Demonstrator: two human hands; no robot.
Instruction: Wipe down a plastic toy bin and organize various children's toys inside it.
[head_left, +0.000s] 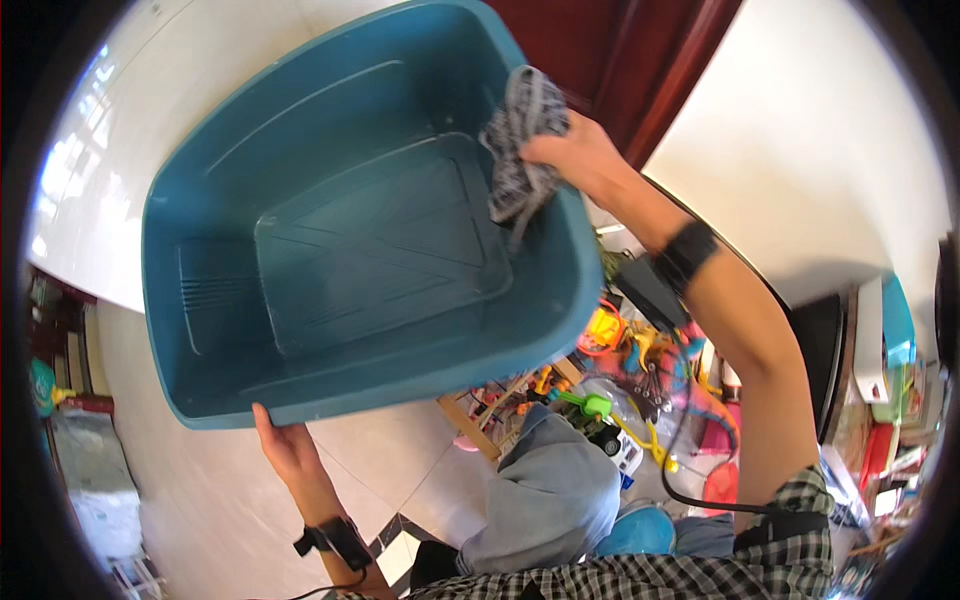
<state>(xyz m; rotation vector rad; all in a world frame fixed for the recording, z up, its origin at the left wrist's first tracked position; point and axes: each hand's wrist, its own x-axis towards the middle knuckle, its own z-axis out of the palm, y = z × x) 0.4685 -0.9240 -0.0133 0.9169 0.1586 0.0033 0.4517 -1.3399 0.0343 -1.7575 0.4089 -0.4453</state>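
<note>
A large blue-green plastic storage bin (375, 247) is tilted with its open side towards me, and its inside looks bare. My left hand (289, 446) grips its near lower rim, the thumb over the edge and the other fingers hidden beneath. Bunched in my right hand (574, 154) is a grey and black patterned cloth (521, 142), pressed at the bin's right inner wall close to the rim. Whether the cloth touches the wall all along cannot be made out.
Toys lie heaped below the bin's right side, among them a green plastic shovel (596, 405), a white toy car (621, 446) and a wooden frame (469, 427). A dark red wooden door (600, 60) and a white wall (810, 150) stand beyond. A black cable (667, 480) hangs by my right arm.
</note>
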